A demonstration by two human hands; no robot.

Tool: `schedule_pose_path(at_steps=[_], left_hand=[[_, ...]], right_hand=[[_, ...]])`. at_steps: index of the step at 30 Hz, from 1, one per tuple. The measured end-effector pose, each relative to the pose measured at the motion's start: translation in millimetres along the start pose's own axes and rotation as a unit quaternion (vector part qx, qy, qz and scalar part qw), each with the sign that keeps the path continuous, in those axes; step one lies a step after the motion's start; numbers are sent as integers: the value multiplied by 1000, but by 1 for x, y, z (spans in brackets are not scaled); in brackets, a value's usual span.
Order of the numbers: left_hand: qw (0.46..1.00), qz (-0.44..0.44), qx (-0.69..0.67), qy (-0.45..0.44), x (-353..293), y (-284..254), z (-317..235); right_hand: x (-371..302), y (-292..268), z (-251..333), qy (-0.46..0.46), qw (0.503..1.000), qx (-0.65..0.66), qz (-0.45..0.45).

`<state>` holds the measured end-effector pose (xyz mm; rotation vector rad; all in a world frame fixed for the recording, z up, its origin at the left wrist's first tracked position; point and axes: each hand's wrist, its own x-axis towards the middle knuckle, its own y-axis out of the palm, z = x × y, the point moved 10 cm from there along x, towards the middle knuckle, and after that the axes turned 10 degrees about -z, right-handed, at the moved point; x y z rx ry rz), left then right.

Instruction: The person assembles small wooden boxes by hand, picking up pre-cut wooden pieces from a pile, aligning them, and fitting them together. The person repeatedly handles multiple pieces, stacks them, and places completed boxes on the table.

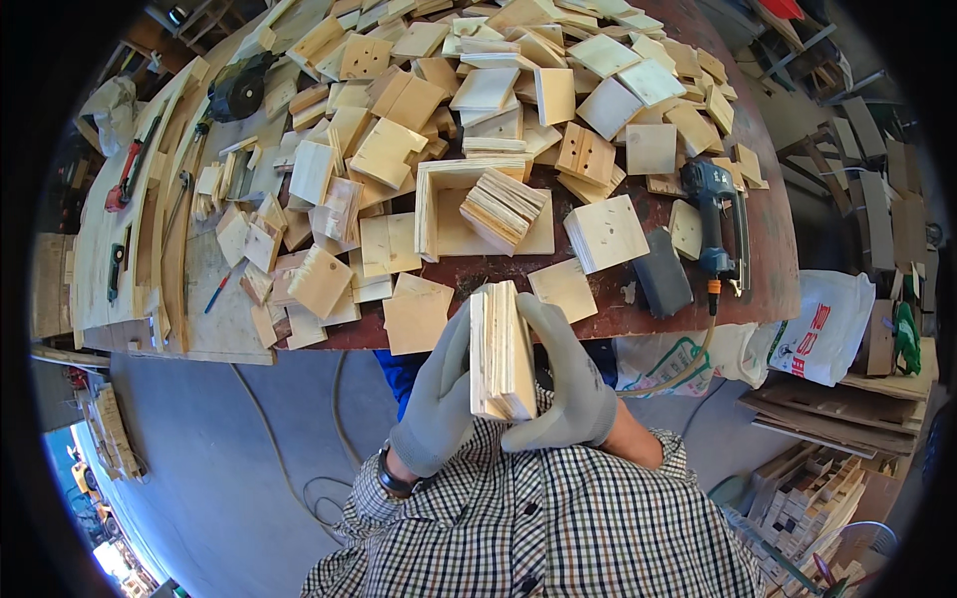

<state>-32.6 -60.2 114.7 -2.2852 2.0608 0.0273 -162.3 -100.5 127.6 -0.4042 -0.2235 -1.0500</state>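
Between my two gloved hands, close to my chest, is a block of stacked plywood pieces (501,351) held upright with its layered edges showing. My left hand (437,397) presses on its left side, and my right hand (570,384) wraps round its right side with the thumb near the top. Just beyond, on the red-brown table, stands an L-shaped plywood corner (429,214) on a flat board. Another bundle of plywood pieces (503,211) lies tilted inside that corner. Flat wooden squares (418,321) rest at the table's near edge.
A large heap of plywood blocks (488,90) covers the far table. At the right lie a nail gun (710,214) with its hose and a dark block (662,271). Long boards (164,249) and a red-handled tool (125,177) lie left. White sacks (817,329) stand right of the table.
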Motion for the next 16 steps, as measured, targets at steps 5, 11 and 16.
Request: schedule_pose_path(at_steps=[5, 11, 16], left_hand=[[981, 54, -153, -108, 5, 10, 1], [943, 101, -275, -158, 9, 27, -6], [909, 112, -332, -227, 10, 33, 0]], right_hand=[[7, -9, 19, -52, 997, -10, -54], [-1, -12, 25, -155, 980, -52, -110], [3, -11, 16, -159, 983, -82, -52]])
